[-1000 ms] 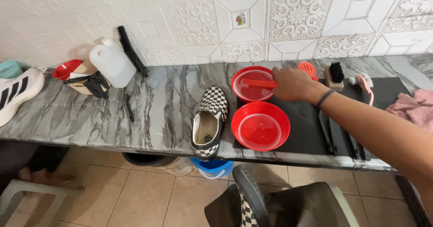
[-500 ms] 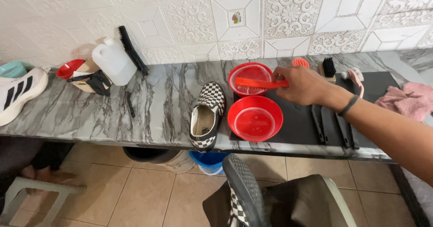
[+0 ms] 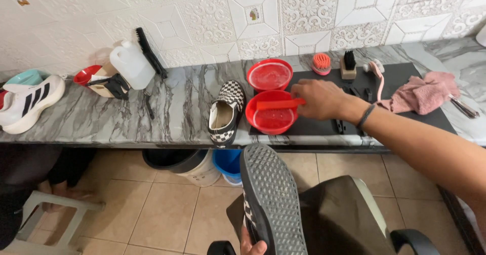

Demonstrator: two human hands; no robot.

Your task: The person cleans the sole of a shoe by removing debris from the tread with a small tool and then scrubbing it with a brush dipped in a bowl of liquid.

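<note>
1. Our right hand (image 3: 316,99) is clamped on a red brush (image 3: 279,104), thumb and fingers wrapped round the handle end, and holds it flat across the near bowl (image 3: 258,119)
2. Our left hand (image 3: 251,246) shows only as fingertips at the bottom edge, closed on the heel end of a checkered shoe (image 3: 271,199) turned sole-up in our lap
3. The brush looks like light, stiff plastic; a pinch at the handle is enough, and the bristle end hangs over the liquid in the bowl. We judge the handle may be slick when wet, so a full wrap of the fingers suits it better than fingertips
4. The shoe has a firm, ribbed rubber sole and soft canvas sides. Holding by the heel leaves the long sole free; the canvas would give under a squeeze, the sole would not
5. The near bowl sits on a black mat (image 3: 405,115) on the tabletop (image 3: 101,118), touching a second red bowl (image 3: 269,75) behind it. Both look thin and light, easy to tip by a push on the rim
6. The matching shoe (image 3: 226,112) lies just left of the bowls, opening up
7. Farther right on the mat lie more brushes (image 3: 334,63) and a pink cloth (image 3: 420,93)
</note>
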